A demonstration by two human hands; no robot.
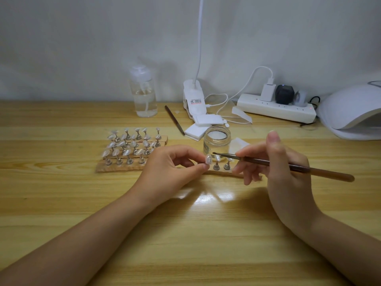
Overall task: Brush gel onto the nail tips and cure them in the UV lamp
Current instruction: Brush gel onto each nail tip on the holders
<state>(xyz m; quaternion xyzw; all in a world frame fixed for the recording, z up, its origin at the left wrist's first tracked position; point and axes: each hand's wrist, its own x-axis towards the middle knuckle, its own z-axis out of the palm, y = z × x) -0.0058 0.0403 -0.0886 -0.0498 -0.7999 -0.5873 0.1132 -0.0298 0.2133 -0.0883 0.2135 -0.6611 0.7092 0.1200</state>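
My left hand [171,170] pinches a small metal stand bearing a clear nail tip [208,158] between thumb and forefinger, above a wooden strip [219,172]. My right hand [276,164] grips a brown gel brush [288,165] like a pen, its dark bristle end just right of that nail tip. Two more nail tip stands [221,165] stand on the strip between my hands. An open glass jar [216,141] sits right behind them. The white UV lamp [350,112] rests at the far right.
Wooden strips with several nail tips on stands [129,147] lie left of my left hand. Behind are a clear pump bottle [144,93], a second brush [174,120], white pads [198,130], a clip lamp base [193,96] and a power strip [276,109] with cables.
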